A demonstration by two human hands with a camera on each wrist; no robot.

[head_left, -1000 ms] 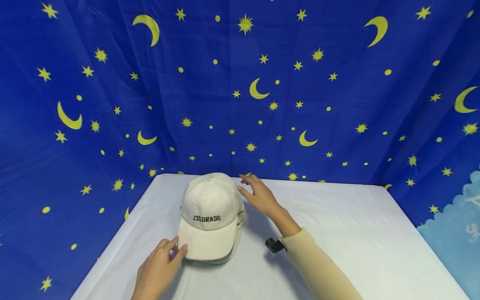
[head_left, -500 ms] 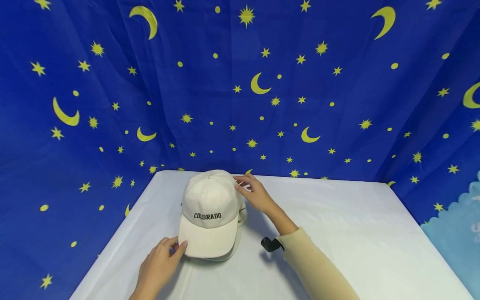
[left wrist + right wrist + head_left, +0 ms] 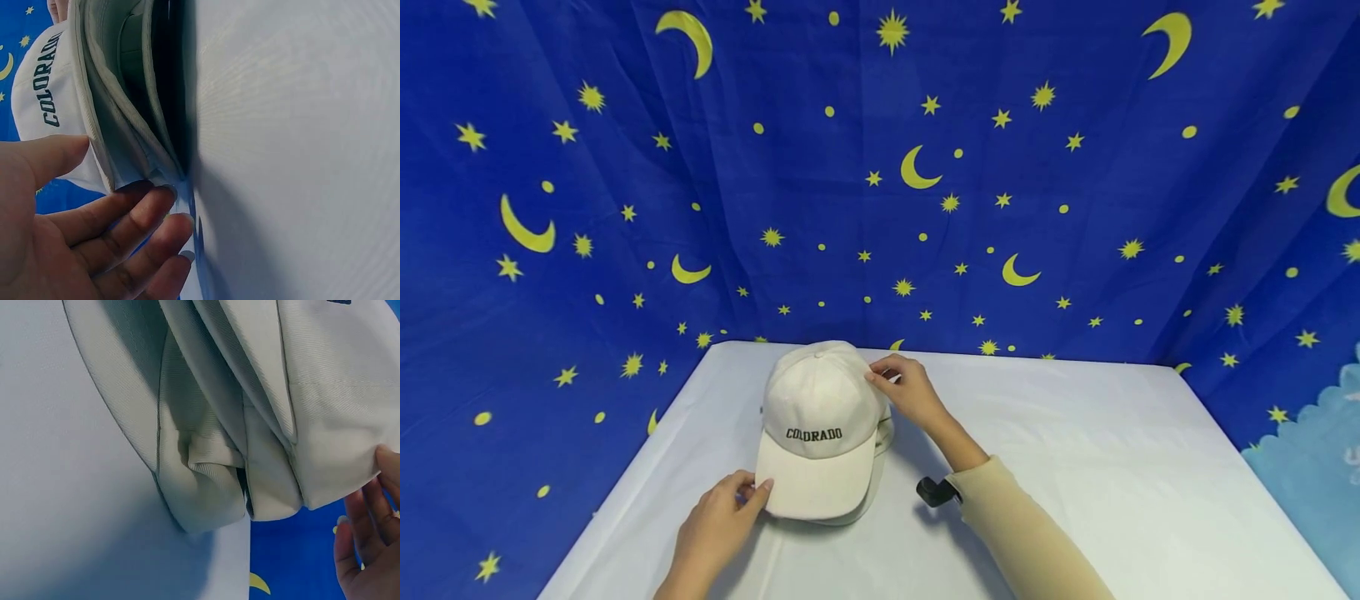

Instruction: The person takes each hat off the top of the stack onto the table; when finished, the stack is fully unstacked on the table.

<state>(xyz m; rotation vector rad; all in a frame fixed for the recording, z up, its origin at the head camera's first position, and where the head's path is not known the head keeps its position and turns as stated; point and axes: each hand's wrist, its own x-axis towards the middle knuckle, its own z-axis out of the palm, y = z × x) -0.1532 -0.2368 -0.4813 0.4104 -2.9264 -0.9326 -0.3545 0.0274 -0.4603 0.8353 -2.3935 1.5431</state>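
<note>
A cream baseball cap (image 3: pixel 820 392) lettered COLORADO tops a stack of caps, its brim toward me. Beneath it, the paler lower caps (image 3: pixel 206 444) show their nested edges in the right wrist view. My left hand (image 3: pixel 718 517) pinches the left front corner of the top brim, thumb above and index finger at the underside; its other fingers are spread loosely. At the crown's right rear, my right hand (image 3: pixel 910 392) pinches the top cap's fabric between thumb and fingers. In the left wrist view, several layered brims (image 3: pixel 112 94) lie close together under the top one.
The caps stand on a white-covered table (image 3: pixel 1075 467), left of its middle. A blue curtain (image 3: pixel 820 192) with yellow moons and stars hangs behind and at the sides. A black device (image 3: pixel 934 492) juts from the right sleeve cuff. Light blue cloth (image 3: pixel 1315 450) hangs at right.
My right hand has come in from beside the crown and now touches and pinches it. My left thumb and fingers have closed on the brim. The camera view has shifted slightly.
</note>
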